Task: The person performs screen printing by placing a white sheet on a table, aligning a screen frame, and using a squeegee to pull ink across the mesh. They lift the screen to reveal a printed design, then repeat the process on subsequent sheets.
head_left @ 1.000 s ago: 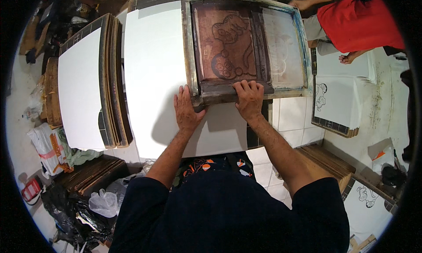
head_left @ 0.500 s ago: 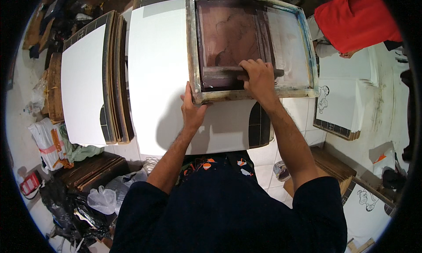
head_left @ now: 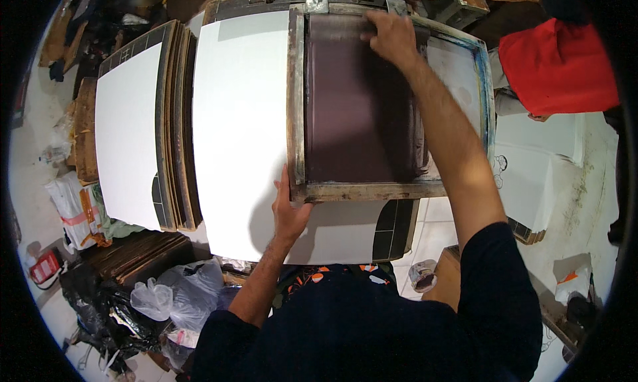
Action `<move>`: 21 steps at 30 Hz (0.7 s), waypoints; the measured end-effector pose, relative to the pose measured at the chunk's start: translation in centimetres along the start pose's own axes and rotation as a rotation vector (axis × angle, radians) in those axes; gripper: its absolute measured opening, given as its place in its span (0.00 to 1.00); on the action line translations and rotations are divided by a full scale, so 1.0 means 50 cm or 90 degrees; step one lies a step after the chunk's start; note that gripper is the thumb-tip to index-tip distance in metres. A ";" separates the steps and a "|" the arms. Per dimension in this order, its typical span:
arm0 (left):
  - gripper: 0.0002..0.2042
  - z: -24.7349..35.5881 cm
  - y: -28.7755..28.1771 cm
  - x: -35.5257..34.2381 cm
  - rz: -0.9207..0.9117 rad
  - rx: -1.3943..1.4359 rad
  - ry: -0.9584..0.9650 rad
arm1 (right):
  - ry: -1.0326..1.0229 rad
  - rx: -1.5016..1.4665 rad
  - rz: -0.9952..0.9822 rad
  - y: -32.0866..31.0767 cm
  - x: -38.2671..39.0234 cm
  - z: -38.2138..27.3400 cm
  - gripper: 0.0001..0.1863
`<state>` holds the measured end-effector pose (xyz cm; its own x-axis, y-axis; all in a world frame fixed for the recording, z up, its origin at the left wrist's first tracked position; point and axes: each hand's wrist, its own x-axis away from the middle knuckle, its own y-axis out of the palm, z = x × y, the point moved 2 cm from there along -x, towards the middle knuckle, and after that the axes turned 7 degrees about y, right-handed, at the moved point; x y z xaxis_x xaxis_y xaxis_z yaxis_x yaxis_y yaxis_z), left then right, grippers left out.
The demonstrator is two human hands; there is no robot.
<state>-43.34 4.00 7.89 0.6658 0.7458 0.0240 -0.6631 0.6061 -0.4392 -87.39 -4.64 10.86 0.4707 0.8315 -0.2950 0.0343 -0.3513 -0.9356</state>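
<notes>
The wooden screen frame [head_left: 359,189] lies on the white board [head_left: 242,136], toward its right edge. The left hand [head_left: 287,212] grips the frame's near left corner. The right hand [head_left: 392,36] is closed on a squeegee at the far edge, barely visible. A red box [head_left: 44,268] lies far left.

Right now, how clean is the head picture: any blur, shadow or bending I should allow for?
Head view: the right hand at the far end of the screen frame is slightly soft with motion; the left hand throws a grey shadow on the white sheet; the frame's straight edges bow toward the rim, and the corners are black.
</notes>
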 end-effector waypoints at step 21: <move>0.57 0.203 -0.084 -0.032 0.017 0.230 0.038 | 0.075 -0.038 0.086 -0.366 0.553 -0.290 0.25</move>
<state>-45.06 3.05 18.80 0.6587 0.7514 -0.0398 -0.7511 0.6536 -0.0929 -62.21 18.57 22.64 0.5748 0.7200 -0.3889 0.0141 -0.4839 -0.8750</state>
